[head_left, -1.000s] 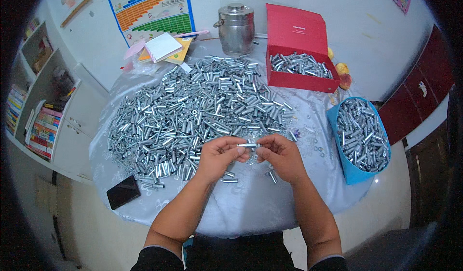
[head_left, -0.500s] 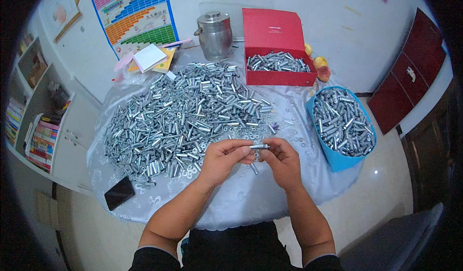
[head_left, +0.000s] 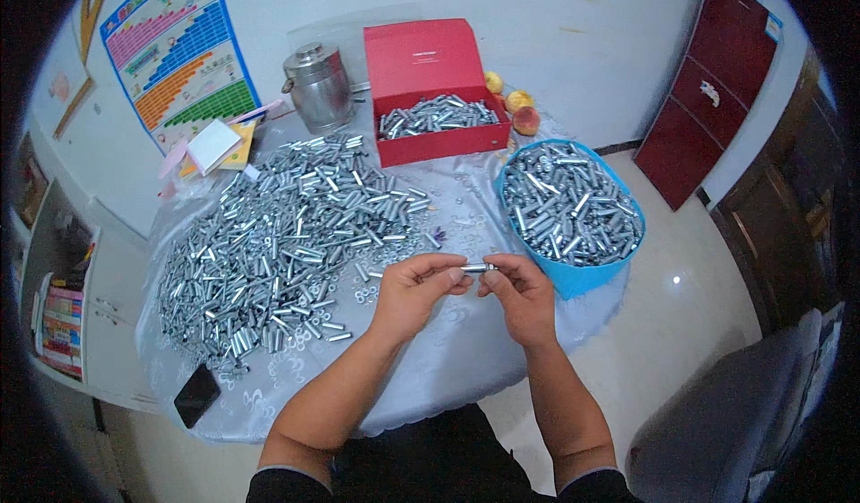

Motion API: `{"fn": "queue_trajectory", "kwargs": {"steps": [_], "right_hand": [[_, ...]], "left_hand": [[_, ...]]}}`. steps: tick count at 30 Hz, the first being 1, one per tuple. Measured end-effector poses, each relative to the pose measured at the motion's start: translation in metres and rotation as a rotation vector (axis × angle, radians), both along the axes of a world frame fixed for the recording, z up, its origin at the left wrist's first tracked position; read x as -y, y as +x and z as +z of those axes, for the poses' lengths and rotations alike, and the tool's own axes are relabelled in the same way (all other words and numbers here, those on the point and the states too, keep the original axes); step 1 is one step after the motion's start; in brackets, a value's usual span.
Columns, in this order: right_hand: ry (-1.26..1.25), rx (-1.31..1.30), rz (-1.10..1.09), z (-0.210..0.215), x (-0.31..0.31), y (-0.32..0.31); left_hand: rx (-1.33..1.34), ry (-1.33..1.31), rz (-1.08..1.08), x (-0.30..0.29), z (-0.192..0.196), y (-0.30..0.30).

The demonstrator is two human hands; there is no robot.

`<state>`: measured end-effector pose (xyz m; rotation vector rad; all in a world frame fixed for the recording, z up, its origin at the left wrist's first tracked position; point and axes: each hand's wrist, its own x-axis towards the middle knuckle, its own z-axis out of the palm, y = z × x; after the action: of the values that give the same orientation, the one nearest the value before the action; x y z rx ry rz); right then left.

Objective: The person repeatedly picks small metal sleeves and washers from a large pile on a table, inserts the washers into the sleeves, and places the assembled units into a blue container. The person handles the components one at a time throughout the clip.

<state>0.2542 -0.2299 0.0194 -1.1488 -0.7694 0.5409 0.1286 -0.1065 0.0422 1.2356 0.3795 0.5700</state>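
Note:
Between my two hands lies a short silver sleeve anchor bolt, held level above the near part of the table. My left hand pinches its left end between thumb and fingers. At the other end, my right hand closes thumb and fingertips on the bolt's tip, where a nut or washer seems to sit, too small to make out. To the left spreads a large heap of loose metal sleeves and bolts, with small washers scattered along its near right edge.
Right of my hands stands a blue basket full of metal anchors. A red box, lid raised, holds more at the back. Around the table are a steel canister, a black phone, papers and peaches.
The view has turned rightward, so the table's things sit farther left in the picture. Both hands still grip the bolt; the right fingers have shifted slightly at its end.

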Motion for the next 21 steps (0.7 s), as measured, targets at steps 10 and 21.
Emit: {"fn": "queue_trajectory", "kwargs": {"steps": [10,21], "right_hand": [[-0.086,0.050,-0.265,0.017,0.035,0.056],[-0.438,0.605,-0.806,0.024,0.045,0.091]], "left_hand": [[0.084,0.136,-0.109,0.018,-0.008,0.092],[0.070,0.018,-0.055,0.014,-0.012,0.095]]}}
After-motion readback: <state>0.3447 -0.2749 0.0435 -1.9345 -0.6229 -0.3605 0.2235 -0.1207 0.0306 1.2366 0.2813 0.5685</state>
